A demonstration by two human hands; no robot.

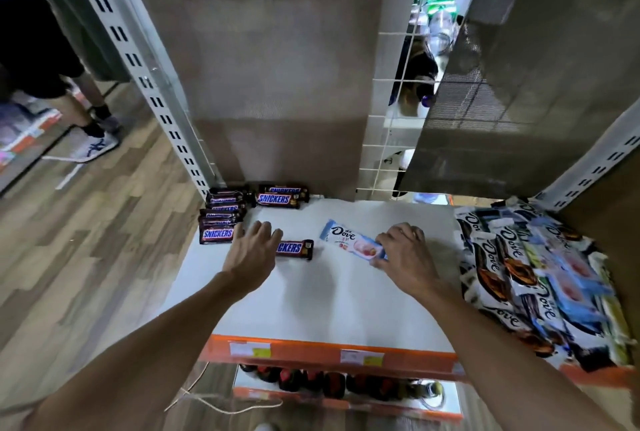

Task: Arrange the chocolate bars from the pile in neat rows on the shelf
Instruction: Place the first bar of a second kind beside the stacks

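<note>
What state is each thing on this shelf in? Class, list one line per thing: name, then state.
Snickers rows: lined up at back left.
Snickers bar: loose, flat, apart from them.
Dove bar: flat, angled.
Dove pile: jumbled at right.
Left hand: fingers straight, resting on Snickers bar.
Right hand: pinching Dove bar's end.

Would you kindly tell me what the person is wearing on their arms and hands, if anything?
Nothing shows: the left hand and right hand are bare, without gloves, and both forearms are uncovered to the frame edge, with no sleeve, watch or bracelet in view.
</note>
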